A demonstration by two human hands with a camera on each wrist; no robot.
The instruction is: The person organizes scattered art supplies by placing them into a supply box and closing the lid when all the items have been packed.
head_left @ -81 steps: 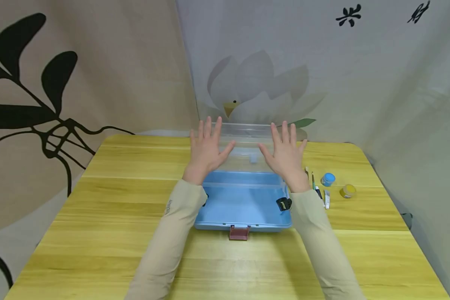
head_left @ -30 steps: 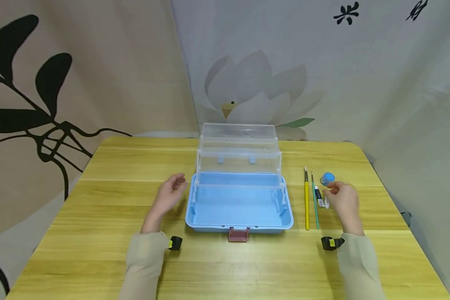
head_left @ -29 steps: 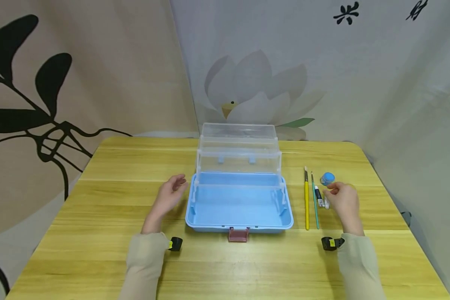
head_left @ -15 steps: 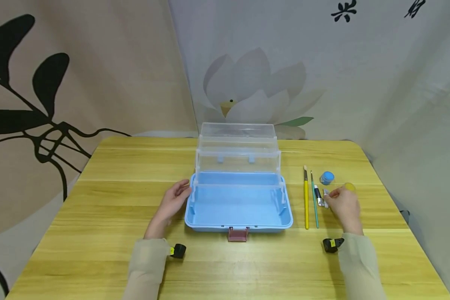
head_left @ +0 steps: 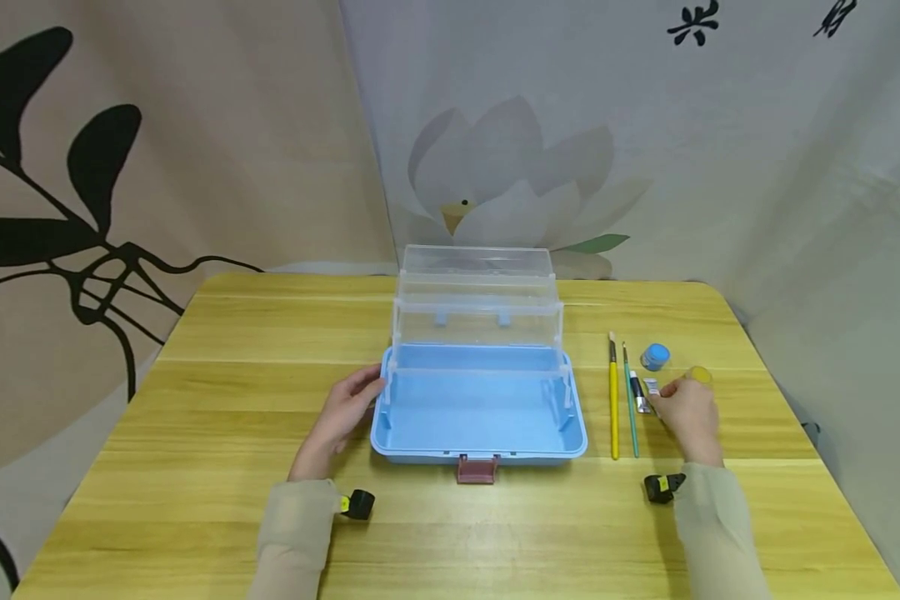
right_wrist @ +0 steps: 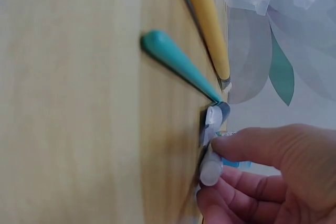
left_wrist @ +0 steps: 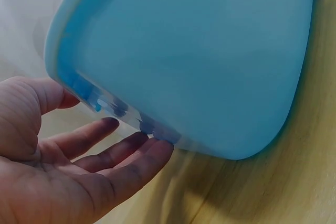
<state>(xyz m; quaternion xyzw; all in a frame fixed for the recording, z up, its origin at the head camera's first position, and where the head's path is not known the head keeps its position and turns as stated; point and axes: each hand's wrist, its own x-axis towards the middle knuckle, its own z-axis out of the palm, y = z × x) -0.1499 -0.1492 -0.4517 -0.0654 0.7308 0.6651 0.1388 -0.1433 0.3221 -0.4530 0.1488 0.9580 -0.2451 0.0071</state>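
- Printed fabric backdrops hang behind a yellow wooden table (head_left: 195,467): black leaves on beige at the left, a pale lotus flower on grey behind the middle.
- At the table's centre stands a blue storage box (head_left: 478,408), open, with clear plastic trays (head_left: 477,296) raised in tiers at its far side and a small brown latch (head_left: 477,468) on its near edge.
- The left hand (head_left: 342,414) rests against the box's left end. The left wrist view shows its fingers (left_wrist: 118,153) nearly straight, tips touching the box's rim and curled round nothing.
- To the right of the box, two paintbrushes lie side by side, pointing away from the person: a yellow brush (head_left: 612,400) nearer the box and a thinner teal brush (head_left: 630,400) just beside it.
- Just right of the teal brush lie a black paint tube (head_left: 637,392) and a white paint tube (head_left: 652,387).
- The right hand (head_left: 687,414) is on the table over the near end of the white paint tube. In the right wrist view, thumb and fingers (right_wrist: 247,148) pinch the tube, which lies on the table.
- A blue paint pot (head_left: 655,357) sits just beyond the tubes; a yellow paint pot (head_left: 699,374) peeks out behind the right hand.
- Both arms wear beige sleeves (head_left: 292,533), with a small black camera at each wrist.
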